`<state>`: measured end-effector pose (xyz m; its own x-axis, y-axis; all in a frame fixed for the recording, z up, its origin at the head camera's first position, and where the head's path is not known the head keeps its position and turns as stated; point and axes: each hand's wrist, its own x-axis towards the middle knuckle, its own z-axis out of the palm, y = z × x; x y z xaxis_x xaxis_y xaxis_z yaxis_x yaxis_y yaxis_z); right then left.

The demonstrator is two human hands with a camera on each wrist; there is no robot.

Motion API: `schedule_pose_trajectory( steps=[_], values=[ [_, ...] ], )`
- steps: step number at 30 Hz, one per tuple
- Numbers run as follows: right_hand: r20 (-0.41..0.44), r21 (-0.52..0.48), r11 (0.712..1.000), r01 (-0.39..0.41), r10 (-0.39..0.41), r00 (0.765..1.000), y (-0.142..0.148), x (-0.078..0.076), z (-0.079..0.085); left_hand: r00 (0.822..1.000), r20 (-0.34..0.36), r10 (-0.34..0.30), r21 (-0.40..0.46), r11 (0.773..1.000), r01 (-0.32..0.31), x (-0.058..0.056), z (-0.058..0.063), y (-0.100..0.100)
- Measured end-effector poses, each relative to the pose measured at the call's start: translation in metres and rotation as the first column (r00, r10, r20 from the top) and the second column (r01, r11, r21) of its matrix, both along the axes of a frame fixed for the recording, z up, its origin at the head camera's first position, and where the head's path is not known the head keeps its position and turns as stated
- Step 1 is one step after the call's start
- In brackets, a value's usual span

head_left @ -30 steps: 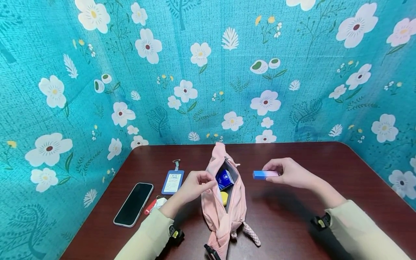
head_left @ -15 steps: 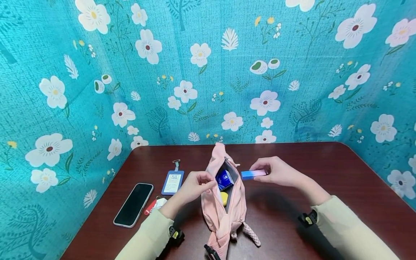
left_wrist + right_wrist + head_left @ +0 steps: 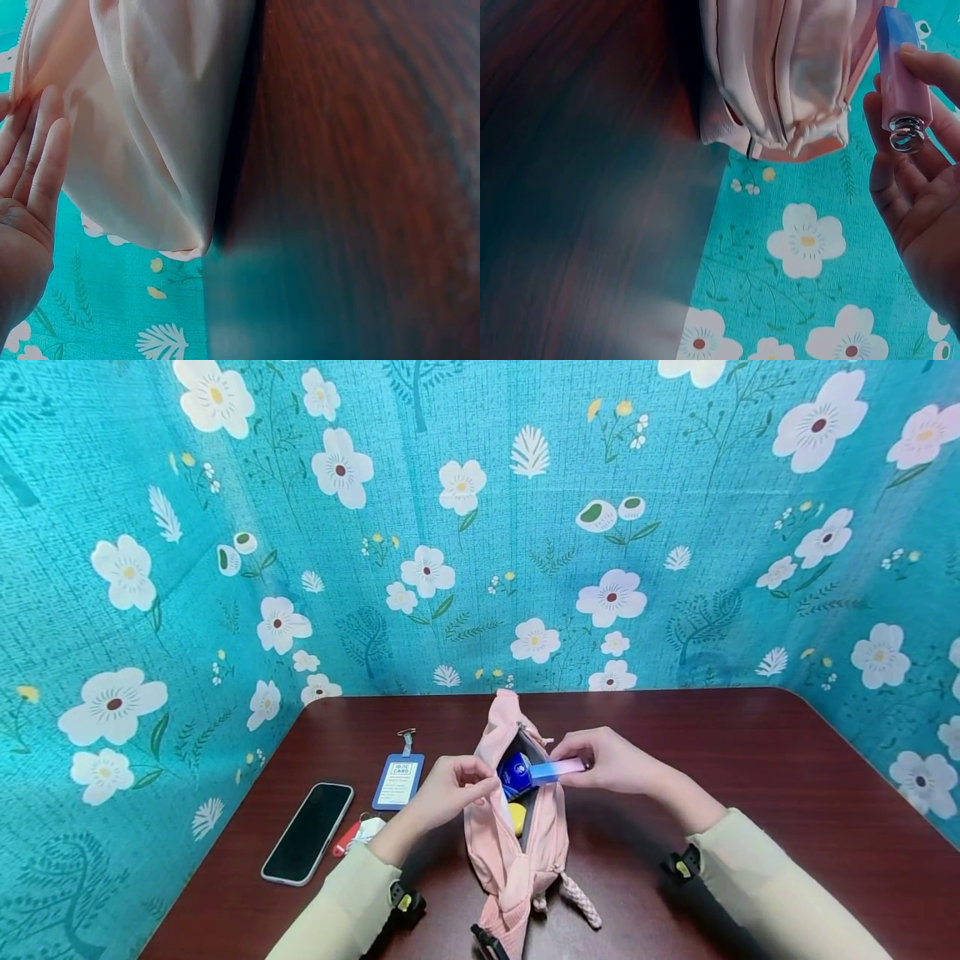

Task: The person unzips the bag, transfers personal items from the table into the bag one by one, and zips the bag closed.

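Observation:
A pink waist bag (image 3: 553, 839) lies unzipped in the middle of the table, its mouth held apart. Inside show a blue packet (image 3: 516, 774) and a rounded yellow thing (image 3: 518, 818). My left hand (image 3: 450, 787) pinches the left edge of the opening; the left wrist view has its fingers against the pink cloth (image 3: 150, 135). From the right, my right hand (image 3: 618, 762) grips a slim blue-to-pink bar (image 3: 558, 769) between thumb and fingers. The bar's blue end overlaps the bag's mouth. In the right wrist view a metal ring (image 3: 907, 136) sits at its pink end.
Left of the bag lie a phone (image 3: 307, 833), a blue-framed ID card (image 3: 399, 782) with a clip, and a red tag (image 3: 347, 838) beside a small white thing (image 3: 367, 830). A braided cord (image 3: 581, 900) and a black buckle (image 3: 489, 941) trail from the bag's near end.
My right hand has moved left with the bar, from beside the bag to over the right edge of its mouth. The left hand and the bag have stayed put.

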<state>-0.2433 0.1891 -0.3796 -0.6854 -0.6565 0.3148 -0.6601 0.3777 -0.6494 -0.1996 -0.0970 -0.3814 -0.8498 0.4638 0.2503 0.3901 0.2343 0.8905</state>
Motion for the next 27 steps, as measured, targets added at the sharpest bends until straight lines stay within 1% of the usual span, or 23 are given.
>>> schedule_pose_trajectory(
  steps=[4,7,13,16,21,27],
  values=[
    [-0.019,-0.019,1.000,-0.016,0.016,1.000,-0.008,-0.002,-0.006,1.000,0.008,-0.006,0.007,1.000,0.006,0.001,0.000,-0.001],
    [-0.015,-0.031,0.999,-0.021,0.021,1.000,-0.013,-0.002,-0.011,1.000,0.011,-0.010,0.011,1.000,0.010,0.001,0.000,-0.001],
    [-0.005,0.018,1.000,0.005,-0.005,1.000,-0.022,-0.002,-0.014,1.000,0.009,-0.014,0.011,1.000,0.014,0.000,-0.001,-0.001],
    [-0.028,0.049,0.999,0.020,-0.019,0.999,-0.026,-0.002,-0.014,1.000,0.002,-0.014,0.009,1.000,0.014,0.000,-0.001,-0.002],
    [-0.089,0.095,0.994,0.058,-0.049,0.995,-0.032,-0.003,-0.015,1.000,0.003,-0.015,0.012,1.000,0.015,-0.001,-0.002,-0.002],
    [-0.124,0.134,0.987,0.093,-0.077,0.989,-0.040,-0.001,-0.018,0.999,-0.004,-0.033,0.026,0.999,0.033,-0.001,-0.002,-0.001]
  ],
)
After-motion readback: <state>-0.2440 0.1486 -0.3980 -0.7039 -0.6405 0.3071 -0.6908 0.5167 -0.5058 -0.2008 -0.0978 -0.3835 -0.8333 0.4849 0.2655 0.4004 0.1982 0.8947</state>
